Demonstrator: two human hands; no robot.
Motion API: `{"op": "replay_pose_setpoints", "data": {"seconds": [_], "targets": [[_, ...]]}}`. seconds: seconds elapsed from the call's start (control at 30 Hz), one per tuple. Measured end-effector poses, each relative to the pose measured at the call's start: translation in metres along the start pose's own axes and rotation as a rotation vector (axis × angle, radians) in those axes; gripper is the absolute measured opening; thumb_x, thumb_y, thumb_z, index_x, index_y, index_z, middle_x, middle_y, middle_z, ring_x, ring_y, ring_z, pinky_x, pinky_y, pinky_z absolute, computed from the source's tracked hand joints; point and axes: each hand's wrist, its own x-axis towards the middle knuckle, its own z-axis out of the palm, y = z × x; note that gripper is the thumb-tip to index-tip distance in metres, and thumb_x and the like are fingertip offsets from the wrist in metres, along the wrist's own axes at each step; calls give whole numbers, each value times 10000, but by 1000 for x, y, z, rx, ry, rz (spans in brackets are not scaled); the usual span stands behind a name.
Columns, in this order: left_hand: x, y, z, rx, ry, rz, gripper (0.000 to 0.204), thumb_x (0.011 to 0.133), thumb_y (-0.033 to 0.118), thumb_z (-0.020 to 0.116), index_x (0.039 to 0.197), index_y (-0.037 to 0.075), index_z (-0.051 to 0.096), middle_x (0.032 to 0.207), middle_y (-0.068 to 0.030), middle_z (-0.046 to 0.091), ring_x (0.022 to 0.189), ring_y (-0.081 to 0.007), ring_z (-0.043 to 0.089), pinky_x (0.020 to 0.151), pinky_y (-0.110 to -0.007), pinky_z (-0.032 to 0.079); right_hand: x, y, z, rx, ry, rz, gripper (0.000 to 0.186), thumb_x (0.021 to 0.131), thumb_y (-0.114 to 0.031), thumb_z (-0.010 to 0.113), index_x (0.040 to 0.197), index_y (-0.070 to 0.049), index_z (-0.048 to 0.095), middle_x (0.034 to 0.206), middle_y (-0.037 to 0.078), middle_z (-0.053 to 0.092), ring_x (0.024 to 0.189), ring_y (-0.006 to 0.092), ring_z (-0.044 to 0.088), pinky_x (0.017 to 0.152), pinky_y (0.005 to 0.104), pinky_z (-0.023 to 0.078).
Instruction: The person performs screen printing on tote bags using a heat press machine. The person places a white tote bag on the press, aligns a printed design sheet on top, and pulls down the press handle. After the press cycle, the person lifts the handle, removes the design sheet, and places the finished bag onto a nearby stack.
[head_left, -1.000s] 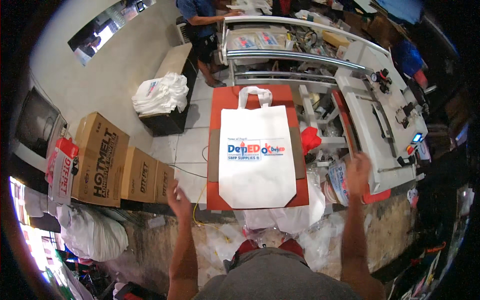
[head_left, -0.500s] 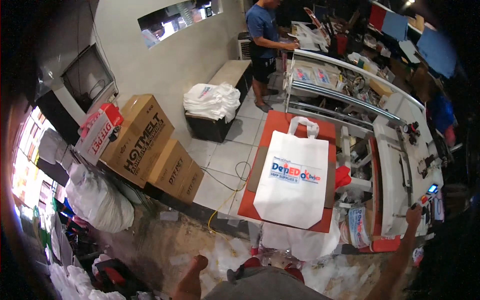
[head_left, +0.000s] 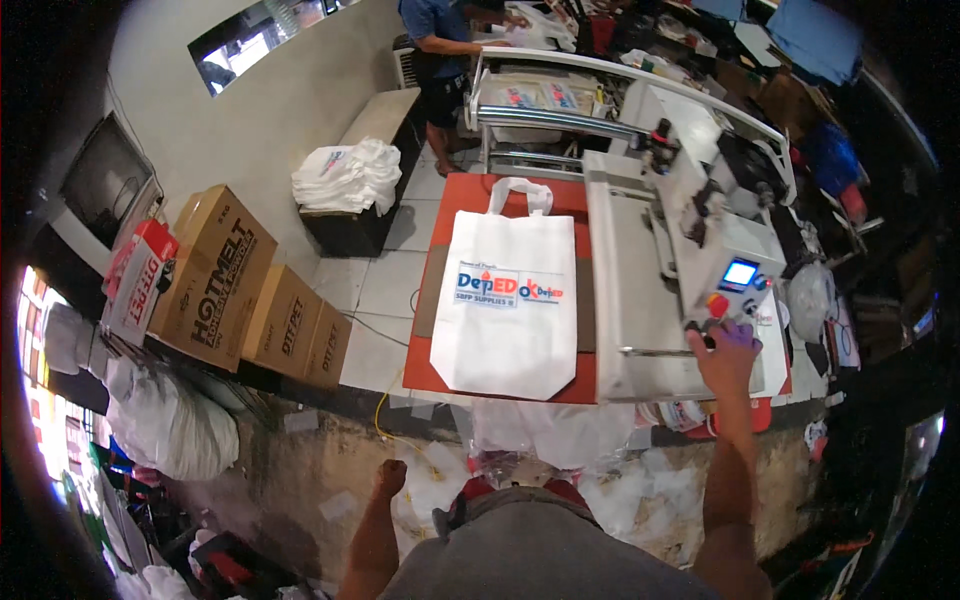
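And here's the white bag [head_left: 505, 350], spread on the red pad [head_left: 418, 365], print up and handles folded outward past its far edge, presumably to keep the printed face smooth and unobstructed. A brown strip [head_left: 428, 310] peeks out along the bag's left side.

Over to the bag's right: the broad pale press head [head_left: 630, 300] sits just beside it, and the right hand [head_left: 730, 350] is there, fingers curled over a black handle [head_left: 697, 335], likely to steer that head. Just beyond that hand are a red button [head_left: 717, 305] and a lit screen [head_left: 740, 272].

Down at the near left of the bag, the left hand [head_left: 390, 478] hangs well apart from it, fingers folded into a loose fist; no object shows in it.

Around the room! Pale floor tiles [head_left: 395, 275] run left of the bag, with brown cartons [head_left: 215, 280] farther out. Beyond the bag's far left corner, a dark bench [head_left: 355, 232] carries a heap of white bags [head_left: 345, 178]; past that, a co-worker [head_left: 435, 55] stands. Nearer than the bag, crumpled plastic scraps [head_left: 640, 490] litter the stained ground.
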Motion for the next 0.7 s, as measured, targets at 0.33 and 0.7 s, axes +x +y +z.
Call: {"op": "replay_pose_setpoints", "data": {"seconds": [0.33,0.7], "targets": [[-118,23,78,178,74,-55,356,903,325,494,944,47,712,1017,-241,697,975,-416,667,892,-495,524,37,-98,17,631,-322,-423,312,972,-352,562,884,-55,600,824,175,665,769,396,657,686,521,501],[-325,-12,280,518,-120,72,221,878,243,514,799,117,678,862,-130,699,803,-346,680,717,-478,537,55,-198,18,664,-260,-591,284,978,-310,539,932,-39,613,838,183,694,769,341,700,687,486,543]]}}
